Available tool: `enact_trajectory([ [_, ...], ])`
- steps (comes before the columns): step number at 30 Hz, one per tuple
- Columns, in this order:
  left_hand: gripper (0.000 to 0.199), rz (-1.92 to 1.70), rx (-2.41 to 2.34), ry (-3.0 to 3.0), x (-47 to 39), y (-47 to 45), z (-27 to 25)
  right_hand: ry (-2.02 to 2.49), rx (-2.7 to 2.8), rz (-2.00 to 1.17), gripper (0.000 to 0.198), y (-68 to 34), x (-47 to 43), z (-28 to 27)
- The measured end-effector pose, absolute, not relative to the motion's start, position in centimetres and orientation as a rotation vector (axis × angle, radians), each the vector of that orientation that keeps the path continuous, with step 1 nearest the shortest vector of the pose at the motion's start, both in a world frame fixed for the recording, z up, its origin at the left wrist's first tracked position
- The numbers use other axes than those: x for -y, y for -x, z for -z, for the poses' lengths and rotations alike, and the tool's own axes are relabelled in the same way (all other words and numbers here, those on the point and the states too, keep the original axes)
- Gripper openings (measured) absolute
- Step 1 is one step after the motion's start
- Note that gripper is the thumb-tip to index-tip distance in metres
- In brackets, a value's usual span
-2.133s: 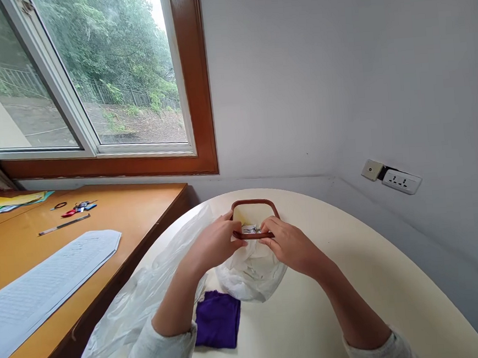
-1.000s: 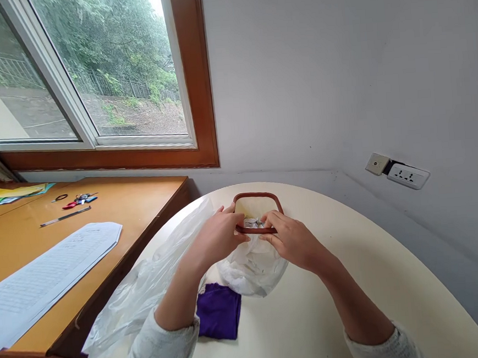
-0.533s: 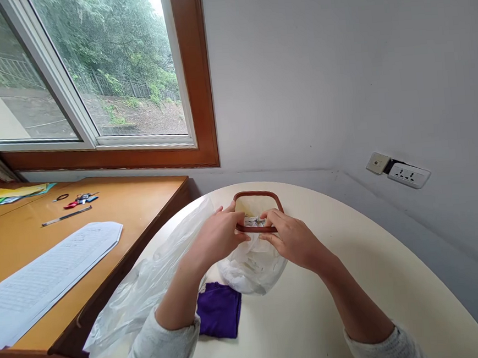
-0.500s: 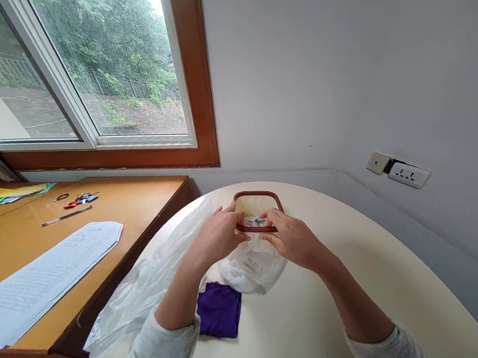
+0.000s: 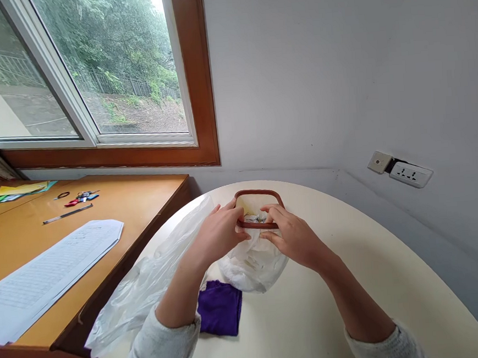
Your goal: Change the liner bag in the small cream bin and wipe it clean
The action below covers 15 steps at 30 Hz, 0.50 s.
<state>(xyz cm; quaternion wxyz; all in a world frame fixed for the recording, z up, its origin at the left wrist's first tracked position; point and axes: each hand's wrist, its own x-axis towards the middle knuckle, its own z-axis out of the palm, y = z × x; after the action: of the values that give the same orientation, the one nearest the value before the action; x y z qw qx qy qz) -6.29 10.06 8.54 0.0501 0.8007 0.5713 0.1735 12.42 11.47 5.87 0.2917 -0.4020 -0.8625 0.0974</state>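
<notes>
A small bin with a reddish-brown rim [image 5: 259, 192] stands on the round table, and scraps [image 5: 252, 219] show inside it. Thin white plastic bag film [image 5: 252, 269] hangs bunched below the front of the rim, hiding the bin's body. My left hand [image 5: 222, 230] is closed on the rim's left front corner, thumb outside and below. At the right front, my right hand [image 5: 290, 233] pinches the rim, its fingers reaching over the inner side and its thumb outside. Near my left forearm lies a folded purple cloth [image 5: 220, 308].
A translucent plastic bag [image 5: 148, 288] lies spread left of my left arm, over the edge of the cream round table [image 5: 356, 302]. On the wooden desk [image 5: 149, 191] are printed papers [image 5: 56, 270], a pen [image 5: 68, 214], keys [image 5: 84, 197] and coloured sheets [image 5: 16, 190]. A wall stands behind.
The fingers of my right hand have shifted slightly along the front of the rim. My left hand keeps its place, and the bin, cloth and bags have hardly moved.
</notes>
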Motion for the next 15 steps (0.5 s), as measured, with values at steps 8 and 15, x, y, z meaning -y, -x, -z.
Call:
enact_trajectory([
  [8,0.015,-0.568,-1.71,-2.425,-9.93,6.42,-8.75,1.075,2.262,-0.268,0.016,-12.46,-11.74,-5.62],
  [15,0.029,-0.546,-1.672,-2.385,-10.01,6.59,-9.02,1.046,2.254,-0.181,0.017,-12.57,-11.88,-5.57],
])
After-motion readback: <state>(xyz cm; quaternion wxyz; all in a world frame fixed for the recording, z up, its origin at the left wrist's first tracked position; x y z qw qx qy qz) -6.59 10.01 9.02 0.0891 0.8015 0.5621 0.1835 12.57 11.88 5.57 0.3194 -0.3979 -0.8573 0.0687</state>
